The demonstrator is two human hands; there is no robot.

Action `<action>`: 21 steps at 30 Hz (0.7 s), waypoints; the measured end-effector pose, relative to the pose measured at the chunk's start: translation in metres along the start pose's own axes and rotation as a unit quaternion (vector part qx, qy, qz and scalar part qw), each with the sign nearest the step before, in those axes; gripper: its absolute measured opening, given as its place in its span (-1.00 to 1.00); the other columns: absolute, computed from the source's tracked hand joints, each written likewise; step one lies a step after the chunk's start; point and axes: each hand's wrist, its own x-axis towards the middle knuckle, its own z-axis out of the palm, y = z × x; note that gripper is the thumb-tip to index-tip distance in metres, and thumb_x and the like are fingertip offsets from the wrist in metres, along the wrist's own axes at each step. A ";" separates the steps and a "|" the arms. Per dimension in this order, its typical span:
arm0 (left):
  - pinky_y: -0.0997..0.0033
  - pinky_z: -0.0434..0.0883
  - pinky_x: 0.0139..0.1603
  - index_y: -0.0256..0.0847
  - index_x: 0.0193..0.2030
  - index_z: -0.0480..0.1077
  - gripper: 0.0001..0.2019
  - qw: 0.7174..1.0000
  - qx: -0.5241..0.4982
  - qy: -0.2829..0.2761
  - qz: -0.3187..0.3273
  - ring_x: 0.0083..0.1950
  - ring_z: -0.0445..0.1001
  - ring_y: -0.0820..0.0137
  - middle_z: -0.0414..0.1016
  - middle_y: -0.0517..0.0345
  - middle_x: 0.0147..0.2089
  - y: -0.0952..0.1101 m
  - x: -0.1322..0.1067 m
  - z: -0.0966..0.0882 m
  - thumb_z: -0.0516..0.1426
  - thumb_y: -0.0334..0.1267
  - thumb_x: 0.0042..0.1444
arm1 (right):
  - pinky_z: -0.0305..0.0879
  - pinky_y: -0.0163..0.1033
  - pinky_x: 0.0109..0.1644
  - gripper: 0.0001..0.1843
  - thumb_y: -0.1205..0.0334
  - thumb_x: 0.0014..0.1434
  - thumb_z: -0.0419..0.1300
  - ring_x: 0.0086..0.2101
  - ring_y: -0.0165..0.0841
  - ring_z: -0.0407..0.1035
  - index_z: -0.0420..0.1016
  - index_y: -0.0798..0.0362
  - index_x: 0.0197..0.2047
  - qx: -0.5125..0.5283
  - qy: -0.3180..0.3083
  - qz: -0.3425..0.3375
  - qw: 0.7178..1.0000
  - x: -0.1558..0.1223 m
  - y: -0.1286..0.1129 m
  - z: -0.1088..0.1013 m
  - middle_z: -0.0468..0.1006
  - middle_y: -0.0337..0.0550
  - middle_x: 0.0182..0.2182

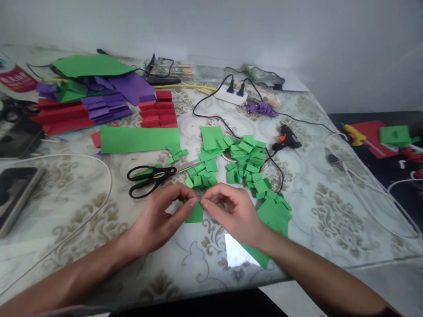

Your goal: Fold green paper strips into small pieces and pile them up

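A small piece of green paper point(195, 215) is pinched at its top edge between my two hands, low over the table. My left hand point(167, 215) holds its left side with thumb and forefinger. The thumb and forefinger of my right hand point(236, 214) meet at its top right corner. Just beyond my fingers lies a heap of small cut green paper pieces point(249, 154). Black-handled scissors point(153, 178) rest beside my left hand, blades pointing right. Under my right wrist is a larger green sheet point(276, 215), partly hidden.
A long green strip point(139, 140) and folded red paper point(158, 110) lie further back. A black glue gun point(287, 138) sits at right, its cable running to a white power strip point(231, 94). Phones point(20, 189) and a white cable point(107, 176) are at left.
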 end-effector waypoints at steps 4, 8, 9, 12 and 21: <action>0.49 0.45 -0.23 -0.16 -0.19 0.50 -0.87 1.000 0.008 0.000 0.004 -0.28 0.51 0.43 0.56 0.23 -0.30 -0.001 0.000 0.001 0.16 -0.26 0.40 | 0.39 -0.34 -0.34 -0.93 0.27 0.27 0.32 -0.42 -0.42 0.48 0.58 0.06 -0.28 -0.010 -0.005 -0.003 1.000 0.000 -0.001 -0.001 0.60 -0.23 -0.45; 0.47 0.45 -0.24 -0.17 -0.19 0.50 -0.86 1.000 0.005 0.003 0.000 -0.29 0.50 0.43 0.56 0.23 -0.30 0.000 0.001 0.001 0.16 -0.24 0.40 | 0.40 -0.32 -0.34 -0.92 0.25 0.28 0.32 -0.41 -0.41 0.48 0.57 0.06 -0.27 -0.003 -0.007 0.006 1.000 0.000 0.001 -0.001 0.59 -0.23 -0.44; 0.46 0.46 -0.24 -0.17 -0.20 0.51 -0.86 1.000 0.005 0.003 -0.004 -0.29 0.50 0.42 0.56 0.22 -0.30 0.000 0.001 0.001 0.15 -0.24 0.40 | 0.40 -0.32 -0.34 -0.92 0.25 0.28 0.32 -0.40 -0.40 0.48 0.57 0.06 -0.25 -0.001 -0.009 0.010 1.000 0.000 0.001 -0.001 0.59 -0.22 -0.43; 0.43 0.46 -0.23 -0.18 -0.20 0.50 -0.84 1.000 0.001 0.002 -0.013 -0.27 0.51 0.40 0.56 0.19 -0.29 0.000 0.000 0.001 0.16 -0.22 0.40 | 0.36 -0.34 -0.39 -0.92 0.23 0.29 0.31 -0.41 -0.40 0.47 0.53 0.05 -0.23 0.003 -0.019 0.017 1.000 0.000 0.002 0.000 0.57 -0.23 -0.42; 0.42 0.46 -0.23 -0.19 -0.19 0.50 -0.84 1.000 -0.022 -0.009 -0.009 -0.26 0.50 0.38 0.56 0.16 -0.28 0.001 0.001 0.000 0.16 -0.21 0.41 | 0.24 -0.33 -0.45 -0.88 0.21 0.33 0.26 -0.44 -0.41 0.37 0.49 0.03 -0.26 -0.009 -0.042 0.011 0.999 -0.002 -0.001 0.000 0.48 -0.26 -0.46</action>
